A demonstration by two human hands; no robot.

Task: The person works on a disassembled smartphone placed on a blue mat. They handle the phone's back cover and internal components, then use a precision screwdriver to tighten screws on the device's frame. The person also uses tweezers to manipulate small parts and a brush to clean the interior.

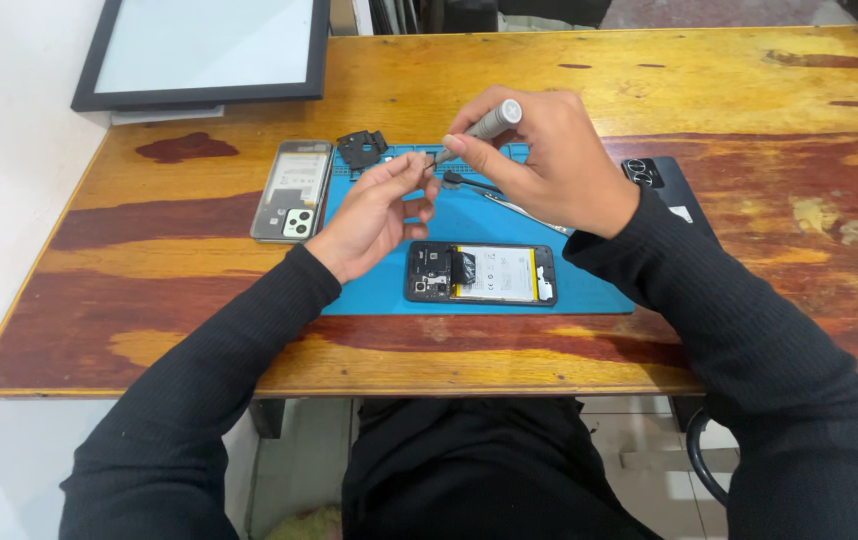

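Note:
An opened smartphone (482, 274) lies on a blue work mat (369, 295), its battery and dark circuit board exposed. Above it my right hand (539, 160) grips a slim grey screwdriver (489, 122), tip pointing left toward my left hand. My left hand (374, 210) is raised over the mat, thumb and forefinger pinched near the screwdriver tip; whether something tiny sits between them I cannot tell. Metal tweezers (504, 203) and a small dark part (452, 179) rest on the mat under my right hand.
The phone's removed back cover (292, 190) lies left of the mat on the wooden table (749, 90). A black plastic part (361, 148) sits at the mat's top edge. A dark-framed screen (209, 45) lies at the far left, another dark device (649, 175) at right.

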